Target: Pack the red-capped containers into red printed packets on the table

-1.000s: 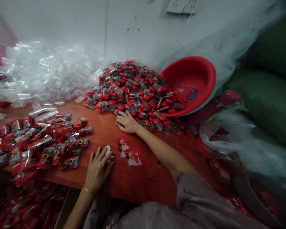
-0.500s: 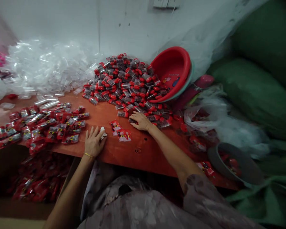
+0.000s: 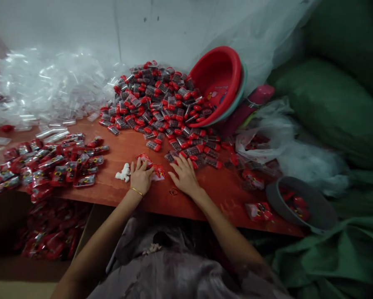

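Observation:
My left hand (image 3: 140, 179) lies over the edge of two small red printed cards (image 3: 158, 172), fingers apart and touching them. Part of the cards is hidden beneath it. Just left of that hand are some small white pieces (image 3: 123, 173), flat on the table. My right hand (image 3: 185, 177) rests with spread fingers at the near edge of a heap of small clear containers with red caps and dark contents (image 3: 161, 108). Its fingertips are close to the nearest containers, and I see nothing held in it.
Packed red pouches (image 3: 54, 166) lie at the left on the orange-red table (image 3: 121, 143), with clear plastic pieces (image 3: 58, 87) behind. A red basin (image 3: 233, 62) leans behind the heap. A grey bowl (image 3: 272, 193) holds red pieces at the right. Several red packs fill a box below.
My left hand has left the white pieces and moved right onto the cards. My right hand has drawn back slightly from the containers, its fingers more spread. The view has shifted a little.

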A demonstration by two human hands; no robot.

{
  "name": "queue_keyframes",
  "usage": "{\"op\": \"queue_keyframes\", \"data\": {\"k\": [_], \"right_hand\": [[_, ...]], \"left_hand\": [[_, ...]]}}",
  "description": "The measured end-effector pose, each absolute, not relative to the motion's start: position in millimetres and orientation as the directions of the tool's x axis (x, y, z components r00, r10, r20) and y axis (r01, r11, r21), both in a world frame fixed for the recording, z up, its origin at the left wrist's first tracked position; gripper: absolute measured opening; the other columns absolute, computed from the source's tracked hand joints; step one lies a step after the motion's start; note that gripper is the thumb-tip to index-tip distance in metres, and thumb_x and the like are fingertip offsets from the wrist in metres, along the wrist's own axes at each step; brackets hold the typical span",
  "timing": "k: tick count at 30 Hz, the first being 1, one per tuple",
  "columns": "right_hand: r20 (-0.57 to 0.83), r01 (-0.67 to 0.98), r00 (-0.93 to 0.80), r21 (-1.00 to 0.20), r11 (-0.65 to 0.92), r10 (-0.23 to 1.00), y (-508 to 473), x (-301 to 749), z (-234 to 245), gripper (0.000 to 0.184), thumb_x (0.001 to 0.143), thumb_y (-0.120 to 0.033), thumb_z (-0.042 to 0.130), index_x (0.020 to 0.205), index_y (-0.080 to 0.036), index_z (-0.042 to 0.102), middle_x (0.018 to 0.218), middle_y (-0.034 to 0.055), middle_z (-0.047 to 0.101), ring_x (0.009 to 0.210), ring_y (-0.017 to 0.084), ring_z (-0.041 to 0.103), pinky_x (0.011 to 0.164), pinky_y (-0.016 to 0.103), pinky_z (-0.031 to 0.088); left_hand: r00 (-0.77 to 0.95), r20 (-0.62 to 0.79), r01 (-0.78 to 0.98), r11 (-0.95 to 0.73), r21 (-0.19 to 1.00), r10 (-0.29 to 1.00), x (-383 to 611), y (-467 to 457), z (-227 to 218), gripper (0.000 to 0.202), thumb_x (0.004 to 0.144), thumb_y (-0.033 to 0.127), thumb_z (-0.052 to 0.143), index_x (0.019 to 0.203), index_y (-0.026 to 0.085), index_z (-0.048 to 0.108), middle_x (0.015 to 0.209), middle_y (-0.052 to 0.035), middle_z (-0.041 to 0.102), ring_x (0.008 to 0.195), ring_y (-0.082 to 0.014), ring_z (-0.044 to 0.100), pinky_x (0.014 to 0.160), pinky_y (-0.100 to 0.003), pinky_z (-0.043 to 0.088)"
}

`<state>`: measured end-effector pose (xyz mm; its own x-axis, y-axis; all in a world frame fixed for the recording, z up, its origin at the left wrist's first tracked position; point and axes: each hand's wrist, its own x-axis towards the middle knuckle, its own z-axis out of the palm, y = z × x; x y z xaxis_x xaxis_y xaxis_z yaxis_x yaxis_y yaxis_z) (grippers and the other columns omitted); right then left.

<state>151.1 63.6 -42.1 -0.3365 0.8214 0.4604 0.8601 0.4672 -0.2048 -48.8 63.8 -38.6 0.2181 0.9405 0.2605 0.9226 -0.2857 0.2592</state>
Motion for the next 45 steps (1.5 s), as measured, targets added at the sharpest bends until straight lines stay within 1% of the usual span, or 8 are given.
{"op": "queue_keyframes", "data": {"k": [8,11,14,19,28,34,40,45], "right_hand": [[0.56,0.821,-0.151,-0.389,0.419,0.815,23.3,141.0,-45.8,0.023,0.088,-0.023,0.047,0.095,-0.019,0.068,0.113,0.0096,0.066,0.121,0.022,0.049,0.105,0.043,0.033],[0.568,0.822,-0.1,-0.415,0.389,0.817,23.1,135.7,-43.3,0.022,0.088,-0.024,0.047,0.094,-0.02,0.069,0.105,0.0071,0.069,0.107,0.02,0.057,0.097,0.037,0.039],[0.53,0.856,-0.056,-0.411,0.314,0.846,34.3,134.2,-39.3,0.025,0.088,-0.028,0.048,0.101,-0.019,0.067,0.106,0.0079,0.069,0.101,0.022,0.056,0.092,0.036,0.04],[0.404,0.934,-0.055,-0.302,0.191,0.913,75.6,129.6,-20.8,0.032,0.09,-0.032,0.043,0.111,-0.016,0.062,0.117,0.0125,0.062,0.109,0.028,0.047,0.092,0.042,0.033],[0.153,0.971,-0.235,-0.014,0.24,0.96,135.7,108.9,-9.1,0.028,0.083,-0.031,0.055,0.1,-0.01,0.063,0.1,0.0193,0.064,0.099,0.033,0.048,0.084,0.047,0.031],[0.24,0.96,-0.275,0.013,0.28,0.931,129.6,112.3,-21.8,0.022,0.086,-0.027,0.049,0.091,-0.013,0.065,0.095,0.0157,0.064,0.094,0.03,0.049,0.084,0.047,0.032],[0.293,0.92,-0.383,0.034,0.39,0.876,127.1,117.5,-30.0,0.024,0.089,-0.018,0.041,0.088,-0.019,0.066,0.088,0.0095,0.066,0.093,0.027,0.049,0.099,0.052,0.02],[0.254,0.896,-0.443,0.093,0.434,0.86,130.2,112.2,-29.0,0.029,0.088,-0.01,0.037,0.089,-0.017,0.066,0.086,0.0096,0.065,0.09,0.025,0.05,0.104,0.051,0.014]], "left_hand": [[0.177,0.325,0.896,-0.288,0.337,0.929,-50.9,65.0,-46.5,0.022,0.084,0.034,0.052,0.091,0.03,0.073,0.121,-0.0037,0.063,0.131,-0.0353,0.037,0.106,-0.062,0.02],[0.152,0.348,0.899,-0.276,0.34,0.925,-51.6,62.4,-43.0,0.024,0.086,0.035,0.05,0.094,0.029,0.072,0.127,-0.0042,0.059,0.131,-0.0351,0.037,0.105,-0.06,0.023],[0.131,0.333,0.894,-0.256,0.367,0.934,-53.2,60.8,-40.8,0.021,0.084,0.033,0.054,0.091,0.029,0.073,0.128,-0.0051,0.058,0.132,-0.0355,0.035,0.106,-0.061,0.021],[0.119,0.327,0.888,-0.248,0.387,0.937,-53.4,61.7,-45.8,0.019,0.083,0.033,0.056,0.086,0.028,0.074,0.123,-0.005,0.061,0.131,-0.035,0.037,0.106,-0.062,0.02],[0.066,0.386,0.868,-0.244,0.433,0.92,-58.5,46.1,-43.7,0.029,0.083,0.037,0.054,0.105,0.024,0.068,0.125,-0.008,0.06,0.129,-0.0348,0.04,0.107,-0.056,0.025],[0.07,0.415,0.865,-0.263,0.428,0.907,-61.2,23.0,-48.4,0.027,0.085,0.035,0.053,0.107,0.026,0.067,0.126,-0.0069,0.06,0.128,-0.0333,0.041,0.106,-0.056,0.026],[0.099,0.425,0.875,-0.282,0.393,0.9,-63.0,13.2,-53.1,0.026,0.086,0.032,0.052,0.105,0.025,0.068,0.125,-0.0072,0.06,0.127,-0.0326,0.043,0.105,-0.056,0.029],[0.14,0.492,0.892,-0.325,0.314,0.859,-61.6,15.5,-59.1,0.024,0.085,0.032,0.053,0.103,0.024,0.068,0.125,-0.0085,0.06,0.126,-0.0337,0.045,0.103,-0.055,0.033]]}}
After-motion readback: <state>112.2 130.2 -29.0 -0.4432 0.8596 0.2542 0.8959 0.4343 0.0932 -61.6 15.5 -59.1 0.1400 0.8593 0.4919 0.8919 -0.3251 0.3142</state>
